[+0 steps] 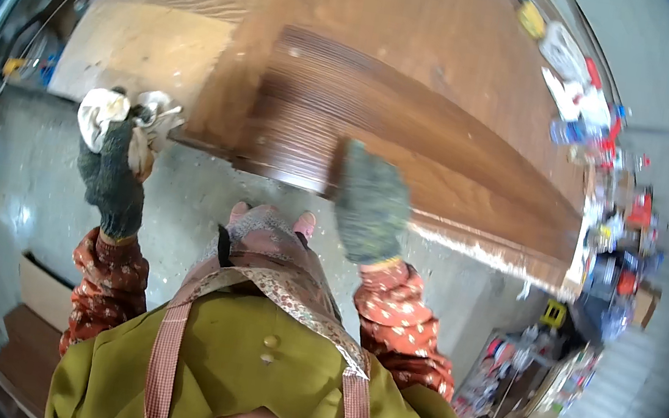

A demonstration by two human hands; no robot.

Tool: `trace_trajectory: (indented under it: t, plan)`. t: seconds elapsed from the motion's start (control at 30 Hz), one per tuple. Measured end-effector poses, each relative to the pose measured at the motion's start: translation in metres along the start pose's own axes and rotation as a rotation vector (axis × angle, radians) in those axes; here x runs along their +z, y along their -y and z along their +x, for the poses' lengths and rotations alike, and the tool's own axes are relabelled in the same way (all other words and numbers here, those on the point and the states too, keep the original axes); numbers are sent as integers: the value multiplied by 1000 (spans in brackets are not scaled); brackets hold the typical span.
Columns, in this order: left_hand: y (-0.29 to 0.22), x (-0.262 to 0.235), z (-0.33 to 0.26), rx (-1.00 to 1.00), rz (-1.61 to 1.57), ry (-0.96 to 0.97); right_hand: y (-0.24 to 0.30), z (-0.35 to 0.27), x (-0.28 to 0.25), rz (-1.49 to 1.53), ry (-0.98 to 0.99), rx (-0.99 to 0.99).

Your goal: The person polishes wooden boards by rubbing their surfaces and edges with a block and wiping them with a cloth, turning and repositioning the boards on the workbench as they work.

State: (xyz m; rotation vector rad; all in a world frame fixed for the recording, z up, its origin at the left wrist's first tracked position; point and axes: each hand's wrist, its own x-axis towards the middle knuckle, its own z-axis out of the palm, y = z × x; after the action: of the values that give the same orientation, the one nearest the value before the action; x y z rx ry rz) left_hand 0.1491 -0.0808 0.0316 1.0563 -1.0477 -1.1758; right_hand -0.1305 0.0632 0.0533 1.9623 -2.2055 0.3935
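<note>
Two hands, each in a dark knitted glove: the left hand (pixel 111 169) and the right hand (pixel 369 205). One white rag (pixel 104 115), bunched in the left. One large wooden panel (pixel 419 93), stained brown over part of it. Two patterned red sleeves (pixel 400 317).

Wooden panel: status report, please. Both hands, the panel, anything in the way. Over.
Left hand, gloved, shut on white rag beside the panel's near edge. Right hand, gloved, flat on wooden panel. Clutter at far right end; nothing between hands.
</note>
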Motion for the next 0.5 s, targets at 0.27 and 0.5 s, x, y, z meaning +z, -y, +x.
trace_trajectory:
  t: [0.27, 0.5]
  plan:
    - [-13, 26, -3, 128, 194, 84, -25, -15, 11, -56, 49, 77]
    - [-25, 111, -70, 224, 2, 221, -235, -128, -57, -299, 172, 628]
